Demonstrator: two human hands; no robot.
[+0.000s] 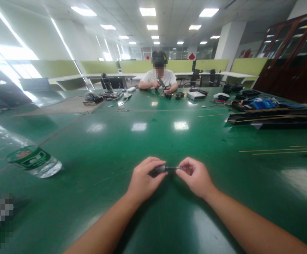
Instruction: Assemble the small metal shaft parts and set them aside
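Note:
Between my two hands, above the green tabletop, lies a slim screwdriver-like tool held level. Its thicker grey end is pinched by the thumb and fingers of my left hand. A thin dark shaft runs from there to my right hand, whose thumb and fingertips close on the other end. My right fingers partly cover that end, so its tip cannot be made out.
A clear water bottle with a green label is at the left. Black trays with thin brass-coloured rods are at the right. Across the table a person handles dark parts. Electronics and a blue bundle lie farther back.

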